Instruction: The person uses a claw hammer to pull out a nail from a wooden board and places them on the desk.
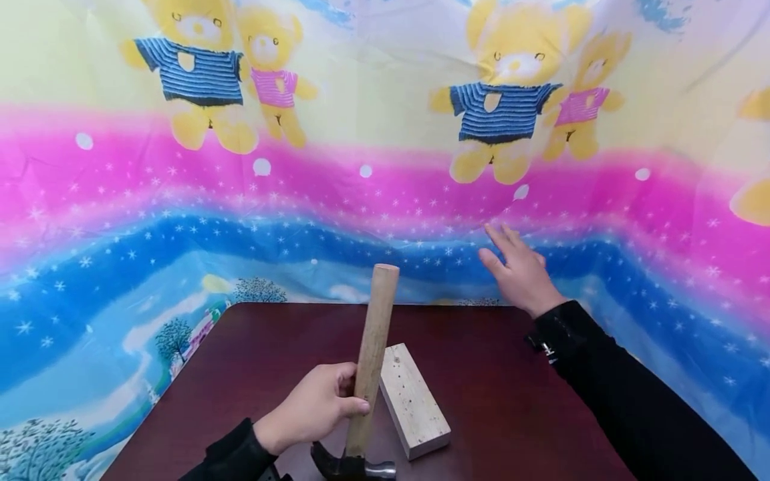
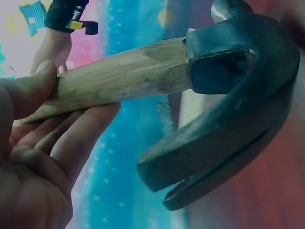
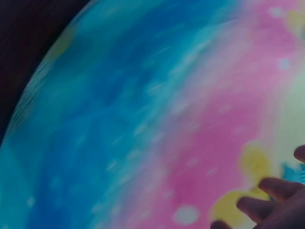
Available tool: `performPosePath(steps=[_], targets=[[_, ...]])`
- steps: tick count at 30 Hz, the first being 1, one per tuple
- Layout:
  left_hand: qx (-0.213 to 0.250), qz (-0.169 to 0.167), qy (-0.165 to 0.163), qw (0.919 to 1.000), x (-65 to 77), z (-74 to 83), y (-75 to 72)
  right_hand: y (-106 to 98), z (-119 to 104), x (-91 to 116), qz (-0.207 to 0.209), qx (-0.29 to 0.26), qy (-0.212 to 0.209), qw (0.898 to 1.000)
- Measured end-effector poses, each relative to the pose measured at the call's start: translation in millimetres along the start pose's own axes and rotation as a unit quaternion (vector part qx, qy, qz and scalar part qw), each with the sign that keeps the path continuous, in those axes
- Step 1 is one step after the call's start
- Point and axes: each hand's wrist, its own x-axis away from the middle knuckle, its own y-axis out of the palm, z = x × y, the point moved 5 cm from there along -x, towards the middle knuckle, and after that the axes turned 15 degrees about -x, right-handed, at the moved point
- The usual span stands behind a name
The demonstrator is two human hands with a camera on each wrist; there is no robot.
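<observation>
In the head view my left hand (image 1: 319, 407) grips the wooden handle of a claw hammer (image 1: 374, 347), its head down and the handle's end pointing up. The left wrist view shows the thumb and fingers of that hand (image 2: 43, 157) around the handle, with the dark forked claw (image 2: 214, 148) close to the camera. Just right of the hammer, a pale wood block (image 1: 415, 401) with small dark holes lies on the table. My right hand (image 1: 522, 270) is raised beyond the table's far edge, fingers spread, holding nothing. Only its fingers (image 3: 281, 191) show in the right wrist view.
A dark reddish-brown table (image 1: 511, 394) spreads under the hammer and block. Behind it hangs a curtain (image 1: 373, 194) printed with teddy bears, pink and blue bands and snowflakes, close to the table's far and left edges.
</observation>
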Motion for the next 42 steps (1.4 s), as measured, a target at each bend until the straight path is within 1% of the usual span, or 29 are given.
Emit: performPosePath(steps=[1, 2, 4, 8, 11, 13, 15, 19, 23, 26, 29, 33, 36, 39, 42], targets=[[0.012, -0.003, -0.009, 0.9999, 1.8, -4.5, -1.5, -4, 12, -2, 0.006, 0.033, 0.010, 0.999], [0.026, -0.007, -0.021, 0.9994, 3.7, -9.0, -2.5, -8, 25, -3, 0.009, 0.057, 0.030, 0.998], [0.060, -0.013, -0.042, 0.9972, 8.2, -17.6, -3.8, -16, 51, -3, 0.016, 0.084, 0.063, 0.994], [0.121, -0.011, -0.077, 0.9896, 17.8, -36.4, -2.2, -35, 102, 4, 0.028, 0.102, 0.130, 0.986], [0.156, -0.006, -0.089, 0.9838, 26.0, -48.8, 2.4, -47, 134, 16, 0.031, 0.108, 0.167, 0.980], [0.175, -0.003, -0.098, 0.9797, 31.4, -56.4, 5.7, -54, 149, 25, 0.030, 0.104, 0.187, 0.976], [0.189, 0.000, -0.109, 0.9760, 35.4, -62.7, 8.1, -59, 159, 32, 0.033, 0.097, 0.198, 0.975], [0.210, 0.008, -0.131, 0.9687, 40.5, -72.0, 10.4, -67, 164, 38, 0.037, 0.090, 0.201, 0.975], [0.211, 0.015, -0.133, 0.9682, 42.4, -80.1, 12.0, -71, 165, 39, 0.034, 0.097, 0.202, 0.974], [0.203, 0.010, -0.130, 0.9705, 42.3, -87.4, 14.8, -70, 168, 41, 0.030, 0.098, 0.210, 0.972], [0.184, 0.002, -0.132, 0.9739, 41.7, -96.0, 18.3, -67, 172, 43, 0.026, 0.093, 0.217, 0.971], [0.145, 0.003, -0.139, 0.9795, 41.3, -106.8, 21.6, -63, 175, 43, 0.026, 0.075, 0.229, 0.970], [0.106, 0.007, -0.147, 0.9834, 42.0, -112.2, 22.1, -60, 178, 43, 0.027, 0.066, 0.237, 0.969], [0.065, 0.010, -0.159, 0.9851, 43.0, -115.1, 21.3, -57, 180, 44, 0.027, 0.065, 0.238, 0.969], [0.029, 0.005, -0.172, 0.9846, 43.9, -115.2, 20.1, -54, 182, 45, 0.024, 0.076, 0.235, 0.969]])
